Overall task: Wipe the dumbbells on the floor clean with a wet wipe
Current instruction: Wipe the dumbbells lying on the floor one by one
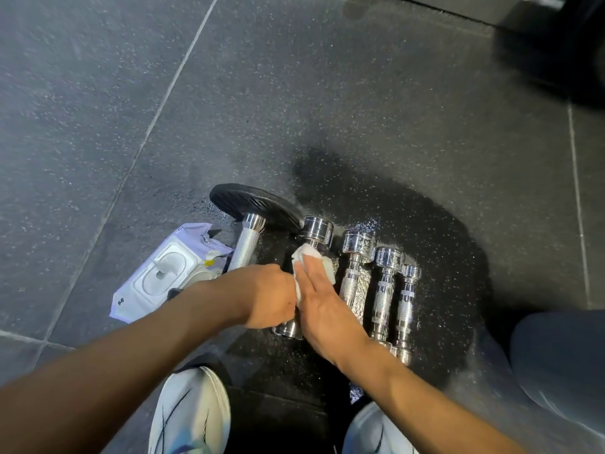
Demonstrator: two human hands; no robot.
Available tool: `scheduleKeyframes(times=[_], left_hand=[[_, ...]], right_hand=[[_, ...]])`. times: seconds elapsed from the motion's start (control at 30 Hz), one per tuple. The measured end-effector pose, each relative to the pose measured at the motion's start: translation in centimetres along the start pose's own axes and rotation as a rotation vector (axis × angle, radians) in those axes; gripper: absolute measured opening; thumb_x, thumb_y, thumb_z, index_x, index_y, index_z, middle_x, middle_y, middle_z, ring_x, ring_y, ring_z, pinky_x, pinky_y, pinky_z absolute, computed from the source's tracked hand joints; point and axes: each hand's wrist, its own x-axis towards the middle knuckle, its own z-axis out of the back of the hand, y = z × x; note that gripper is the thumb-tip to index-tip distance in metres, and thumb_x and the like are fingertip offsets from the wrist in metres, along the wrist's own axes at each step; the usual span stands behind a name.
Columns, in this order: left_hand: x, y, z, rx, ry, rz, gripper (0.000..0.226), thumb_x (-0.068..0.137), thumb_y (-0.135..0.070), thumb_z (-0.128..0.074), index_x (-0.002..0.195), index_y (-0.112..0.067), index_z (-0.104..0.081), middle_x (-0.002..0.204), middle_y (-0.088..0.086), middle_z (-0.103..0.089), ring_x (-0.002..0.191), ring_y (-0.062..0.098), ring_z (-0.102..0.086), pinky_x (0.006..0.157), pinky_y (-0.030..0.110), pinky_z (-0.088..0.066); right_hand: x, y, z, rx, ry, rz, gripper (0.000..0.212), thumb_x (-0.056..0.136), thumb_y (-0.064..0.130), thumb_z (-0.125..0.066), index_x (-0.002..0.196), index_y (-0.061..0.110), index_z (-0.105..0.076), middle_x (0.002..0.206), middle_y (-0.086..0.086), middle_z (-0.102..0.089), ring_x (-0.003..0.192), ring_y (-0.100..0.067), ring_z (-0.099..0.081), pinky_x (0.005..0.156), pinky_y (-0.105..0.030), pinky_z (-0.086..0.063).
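Several chrome dumbbells lie side by side on the dark rubber floor. My right hand (322, 301) lies with straight fingers on a white wet wipe (306, 257), pressing it onto the handle of the second dumbbell (316, 231). My left hand (268, 294) is curled round the same dumbbell's handle, near its lower end (288, 329). To the left lies a larger dumbbell (247, 244) with a black plate. To the right lie three smaller chrome dumbbells (355, 267), (384, 290), (406, 306).
A wet-wipe pack (163, 273) with its lid open lies on the floor at the left. My two white shoes (193, 411), (373, 430) are at the bottom. A grey-clad knee (563, 358) is at the right. Dark equipment (556, 44) stands at the top right.
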Motion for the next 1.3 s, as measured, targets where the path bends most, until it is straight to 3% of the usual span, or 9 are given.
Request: scheduleKeyframes(times=[0.1, 0.2, 0.33, 0.47, 0.7, 0.8, 0.93, 1.13, 1.3], left_hand=[[0.0, 0.4, 0.0, -0.015, -0.061, 0.042, 0.03, 0.1, -0.027, -0.044, 0.078, -0.017, -0.061, 0.067, -0.003, -0.05, 0.073, 0.021, -0.053, 0.068, 0.032, -0.043], [-0.2, 1.0, 0.4, -0.006, -0.171, 0.096, 0.026, 0.102, -0.026, -0.043, 0.085, -0.017, -0.061, 0.089, 0.006, -0.067, 0.079, 0.023, -0.056, 0.07, 0.034, -0.044], [-0.1, 1.1, 0.5, -0.084, -0.324, 0.164, 0.027, 0.105, -0.024, -0.039, 0.1, -0.012, -0.063, 0.102, 0.009, -0.068, 0.093, 0.028, -0.064, 0.08, 0.038, -0.048], [-0.3, 1.0, 0.4, -0.177, -0.396, 0.203, 0.03, 0.104, -0.021, -0.041, 0.103, -0.01, -0.069, 0.098, 0.012, -0.069, 0.093, 0.033, -0.065, 0.079, 0.04, -0.05], [-0.4, 1.2, 0.1, -0.166, -0.422, 0.18, 0.027, 0.103, -0.018, -0.044, 0.106, -0.008, -0.069, 0.1, 0.011, -0.071, 0.094, 0.032, -0.066, 0.084, 0.041, -0.053], [-0.3, 1.1, 0.1, -0.187, -0.413, 0.188, 0.028, 0.103, -0.02, -0.043, 0.105, -0.009, -0.069, 0.098, 0.011, -0.071, 0.093, 0.032, -0.066, 0.084, 0.042, -0.053], [-0.4, 1.4, 0.0, -0.254, -0.404, 0.226, 0.028, 0.102, -0.022, -0.042, 0.108, -0.014, -0.068, 0.101, 0.01, -0.07, 0.096, 0.033, -0.065, 0.086, 0.043, -0.053], [-0.2, 1.5, 0.0, -0.278, -0.411, 0.244, 0.027, 0.103, -0.019, -0.042, 0.115, -0.016, -0.067, 0.106, 0.009, -0.071, 0.099, 0.032, -0.065, 0.089, 0.041, -0.053], [0.3, 2.0, -0.5, -0.353, -0.355, 0.268, 0.029, 0.099, -0.02, -0.046, 0.113, -0.033, -0.068, 0.103, 0.005, -0.074, 0.091, 0.027, -0.069, 0.086, 0.04, -0.057]], right_hand=[[-0.3, 0.6, 1.1, 0.16, 0.071, -0.109, 0.077, 0.101, -0.003, -0.038, 0.161, 0.01, 0.008, 0.169, -0.009, 0.016, 0.156, -0.025, 0.015, 0.128, -0.036, -0.014], [1.1, 0.2, 2.7, 0.148, 0.065, -0.127, 0.072, 0.103, 0.003, -0.041, 0.164, 0.014, -0.002, 0.171, -0.007, 0.001, 0.158, -0.024, 0.003, 0.128, -0.036, -0.01], [3.2, -1.5, 4.2, 0.104, 0.105, -0.059, 0.064, 0.104, 0.014, -0.052, 0.161, 0.011, -0.024, 0.167, -0.007, -0.024, 0.152, -0.028, -0.025, 0.126, -0.035, -0.022], [2.6, -0.8, 4.0, 0.101, 0.139, -0.025, 0.046, 0.102, 0.019, -0.055, 0.146, 0.007, -0.044, 0.148, -0.003, -0.044, 0.124, -0.026, -0.039, 0.113, -0.038, -0.039], [0.5, 0.6, 3.9, 0.177, 0.366, 0.027, 0.042, 0.103, 0.011, -0.045, 0.145, 0.013, -0.041, 0.143, -0.003, -0.047, 0.122, -0.024, -0.038, 0.113, -0.041, -0.036], [1.2, 0.1, 4.6, 0.218, 0.306, 0.002, 0.042, 0.104, 0.016, -0.05, 0.145, 0.018, -0.042, 0.143, 0.0, -0.048, 0.124, -0.021, -0.041, 0.116, -0.042, -0.034], [3.0, -0.9, 4.6, 0.2, 0.158, -0.063, 0.032, 0.102, 0.019, -0.053, 0.134, 0.016, -0.049, 0.135, 0.002, -0.046, 0.112, -0.022, -0.044, 0.103, -0.044, -0.045], [1.2, 0.5, 4.5, 0.149, 0.348, -0.019, 0.05, 0.103, 0.015, -0.046, 0.152, 0.014, -0.036, 0.155, -0.003, -0.037, 0.13, -0.025, -0.035, 0.118, -0.04, -0.032], [-0.7, 2.5, 4.9, 0.148, 0.399, -0.055, 0.052, 0.104, 0.017, -0.045, 0.154, 0.013, -0.034, 0.153, -0.009, -0.045, 0.134, -0.029, -0.038, 0.121, -0.038, -0.025]])
